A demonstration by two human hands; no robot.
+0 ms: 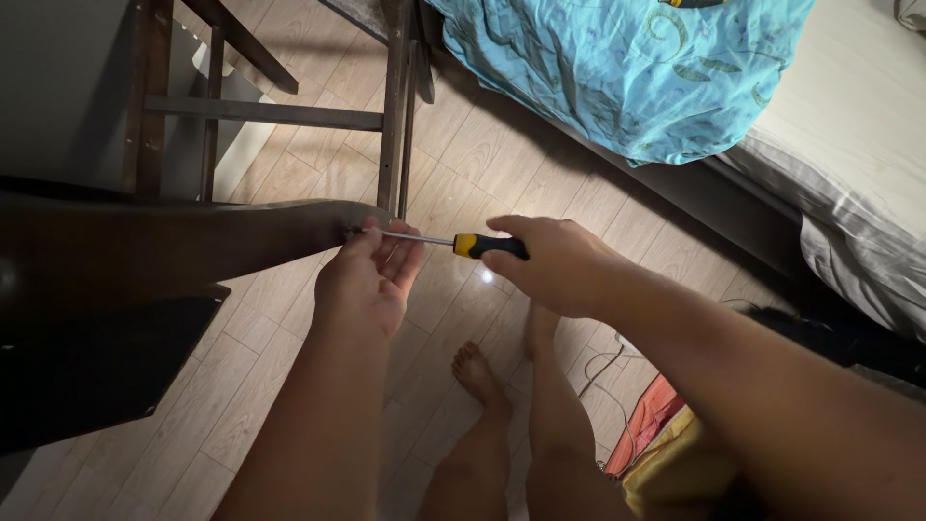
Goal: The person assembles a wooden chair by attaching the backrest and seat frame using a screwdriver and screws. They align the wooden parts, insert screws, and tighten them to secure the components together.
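Two bare hands at work, both on one screwdriver (pixel 463 242). Right hand (pixel 559 265) clenched round the yellow-and-black handle, only the yellow collar and a short black stretch showing past the knuckles. Tool held level, bare metal shaft running out from that fist toward the left hand (pixel 371 275). Left hand curled loosely about the far end of the shaft, fingers (pixel 365 241) pinching or steadying near the tip; exact contact hidden by the fingers. Tip itself out of sight, meeting the rounded edge of a dark wooden panel (pixel 145 260) just beyond the left fingertips. Panel stretching away to the far side of the left hand, its face dark and glossy.

Above both grips, dark wooden frame (pixel 394 106) with a cross rail, standing on pale wood-plank floor (pixel 463 154). Beyond the right fist, up and away, bed (pixel 858 135) with pale mattress, turquoise patterned cover (pixel 617 68) draped over its corner. Below the hands, bare legs and a foot (pixel 475 371) on the floor. Under the right forearm, orange and yellow cloth (pixel 666 444), thin pale cable (pixel 603 371) on the floor beside it.
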